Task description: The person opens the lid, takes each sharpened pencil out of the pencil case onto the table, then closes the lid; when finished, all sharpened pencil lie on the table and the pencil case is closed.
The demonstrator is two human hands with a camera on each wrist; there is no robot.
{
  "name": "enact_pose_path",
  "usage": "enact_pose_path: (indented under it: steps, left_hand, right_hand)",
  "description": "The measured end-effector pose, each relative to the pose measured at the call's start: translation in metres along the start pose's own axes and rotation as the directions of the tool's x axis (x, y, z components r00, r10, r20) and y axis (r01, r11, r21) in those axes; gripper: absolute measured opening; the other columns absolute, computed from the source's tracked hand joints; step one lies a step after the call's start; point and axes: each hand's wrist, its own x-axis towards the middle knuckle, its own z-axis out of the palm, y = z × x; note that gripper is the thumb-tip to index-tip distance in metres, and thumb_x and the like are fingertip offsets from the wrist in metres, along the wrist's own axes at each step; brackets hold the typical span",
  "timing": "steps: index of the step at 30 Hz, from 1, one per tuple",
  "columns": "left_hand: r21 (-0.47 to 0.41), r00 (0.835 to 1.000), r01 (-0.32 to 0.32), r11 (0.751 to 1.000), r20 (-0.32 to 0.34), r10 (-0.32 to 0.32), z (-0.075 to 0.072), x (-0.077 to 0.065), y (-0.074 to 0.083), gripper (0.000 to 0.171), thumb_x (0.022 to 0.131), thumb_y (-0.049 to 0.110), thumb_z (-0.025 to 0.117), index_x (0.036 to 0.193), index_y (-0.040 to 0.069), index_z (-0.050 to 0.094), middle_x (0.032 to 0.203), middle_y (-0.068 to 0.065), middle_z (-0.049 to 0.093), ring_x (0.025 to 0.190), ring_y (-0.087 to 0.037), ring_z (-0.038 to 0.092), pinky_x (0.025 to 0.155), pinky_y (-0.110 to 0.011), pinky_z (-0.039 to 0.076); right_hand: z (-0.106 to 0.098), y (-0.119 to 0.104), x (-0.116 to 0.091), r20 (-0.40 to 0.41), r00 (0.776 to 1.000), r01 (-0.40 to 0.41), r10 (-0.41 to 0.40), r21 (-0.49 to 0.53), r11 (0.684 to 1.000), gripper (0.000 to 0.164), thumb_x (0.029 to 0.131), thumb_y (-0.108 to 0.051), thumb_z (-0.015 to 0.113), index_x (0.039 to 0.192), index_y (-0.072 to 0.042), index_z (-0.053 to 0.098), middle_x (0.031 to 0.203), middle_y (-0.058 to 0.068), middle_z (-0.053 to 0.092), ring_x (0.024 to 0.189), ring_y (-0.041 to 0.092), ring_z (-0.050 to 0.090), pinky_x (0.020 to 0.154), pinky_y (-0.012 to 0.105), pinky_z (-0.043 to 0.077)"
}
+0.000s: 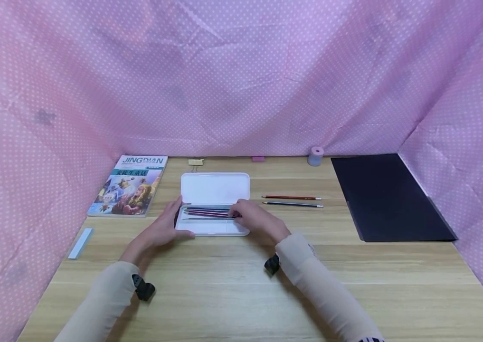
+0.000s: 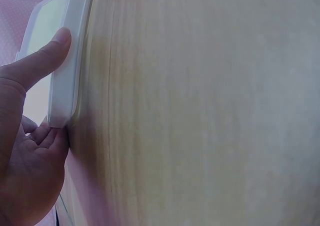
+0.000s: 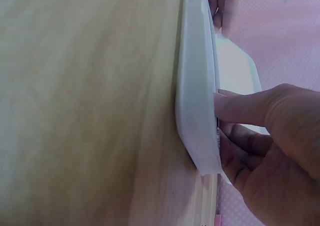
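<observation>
A white pencil case (image 1: 237,229) lies on the table with its lid (image 1: 215,186) flipped back, several dark pencils (image 1: 207,212) lying lengthwise inside. My left hand (image 1: 165,227) grips its left end, the thumb along the front edge and the other fingers round the side; the left wrist view shows this thumb (image 2: 45,56) on the white wall. Over the right part of the case, my right hand (image 1: 256,218) reaches in with bent fingers and pinches a pencil by its right end. In the right wrist view the fingertips of this hand (image 3: 285,141) are partly hidden behind the case wall.
Right of the case lie a red pencil (image 1: 291,197) and a dark pencil (image 1: 292,204). A magazine (image 1: 127,187) and a pale blue strip (image 1: 80,243) are at left. Along the back stand a binder clip (image 1: 196,162), a pink block (image 1: 258,159) and a small cylinder (image 1: 316,156). A black folder (image 1: 388,197) lies right.
</observation>
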Motion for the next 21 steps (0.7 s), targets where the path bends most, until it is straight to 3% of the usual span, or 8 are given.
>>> enact_pose_path:
  steps: [5, 11, 16, 21]
  left_hand:
    - [0.005, 1.0, -0.004, 1.0, -0.005, 0.004, 0.001, 0.0, -0.001, 0.123, 0.063, 0.059, 0.075, 0.148, 0.021, -0.006, 0.15, -0.015, 0.013, 0.135, -0.038, 0.015, 0.107, -0.058, 0.013]
    - [-0.003, 1.0, 0.005, 1.0, -0.01, -0.005, 0.001, 0.0, 0.0, 0.123, 0.063, 0.058, 0.075, 0.148, 0.024, -0.006, 0.15, -0.013, 0.013, 0.136, -0.036, 0.016, 0.107, -0.057, 0.014]
    - [0.004, 1.0, 0.01, 1.0, -0.013, -0.01, 0.001, 0.0, 0.0, 0.123, 0.063, 0.057, 0.076, 0.148, 0.023, -0.006, 0.15, -0.013, 0.012, 0.136, -0.036, 0.015, 0.107, -0.058, 0.014]
    - [-0.003, 1.0, 0.015, 1.0, -0.015, -0.015, 0.002, 0.0, -0.001, 0.121, 0.064, 0.057, 0.075, 0.148, 0.025, -0.005, 0.151, -0.011, 0.011, 0.136, -0.036, 0.014, 0.107, -0.058, 0.014]
  right_hand:
    - [0.003, 0.002, 0.001, -0.035, 0.999, 0.004, -0.003, 0.03, 1.0, 0.016, 0.09, -0.007, 0.057, 0.102, -0.013, 0.065, 0.096, -0.003, 0.059, 0.086, 0.012, 0.052, 0.08, 0.024, 0.046]
    - [-0.005, 0.012, -0.009, -0.139, 0.99, -0.004, 0.031, 0.19, 0.982, 0.015, 0.091, -0.01, 0.057, 0.102, -0.015, 0.067, 0.099, -0.005, 0.061, 0.09, 0.009, 0.054, 0.081, 0.026, 0.048]
    - [-0.021, 0.032, -0.03, -0.254, 0.965, -0.004, 0.071, 0.256, 0.967, 0.017, 0.088, -0.01, 0.061, 0.102, -0.014, 0.069, 0.102, -0.003, 0.065, 0.095, 0.01, 0.058, 0.083, 0.03, 0.049]
    - [-0.035, 0.062, -0.06, -0.354, 0.924, -0.05, 0.145, 0.263, 0.963, 0.017, 0.085, -0.01, 0.065, 0.1, -0.015, 0.07, 0.105, 0.0, 0.066, 0.095, 0.016, 0.059, 0.082, 0.034, 0.05]
